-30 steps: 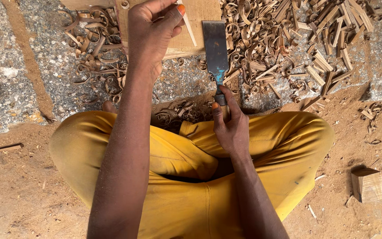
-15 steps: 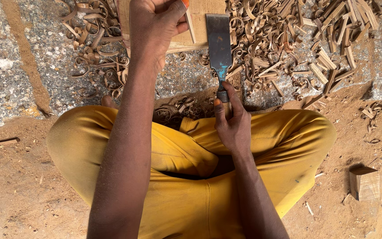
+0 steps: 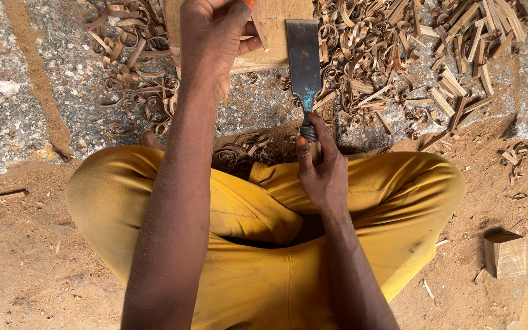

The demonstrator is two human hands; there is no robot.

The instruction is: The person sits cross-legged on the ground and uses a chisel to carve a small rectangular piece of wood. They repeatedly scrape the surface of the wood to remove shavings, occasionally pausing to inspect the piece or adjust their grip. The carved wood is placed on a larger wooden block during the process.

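The right hand is clenched around the handle of a wide chisel, fingers wrapped tight and the thumb lying up along the metal collar. From this grip the flat dark blade, streaked with blue paint near its neck, runs straight away from the person, and its square end lies just beside the near corner of a pale wooden board on the ground.

Across from that grip, on the other side of the blade, the left hand rests on the board. Its fingers curl over the wood and appear to pinch a thin sliver; whether they truly close on the sliver cannot be told, as the top edge of the view cuts the fingertips off.

Below both hands the person sits cross-legged in yellow trousers, the right wrist just above the crossed shins. A small heap of dark curled shavings sits between the knees, just left of the chisel grip.

Farther out, beyond the blade, a thick scatter of wood shavings and short splinters covers the grey stone floor. Nearer the person the ground is reddish sawdust. Well to the right of the grip, beside the right knee, a small wooden block stands in the dust.
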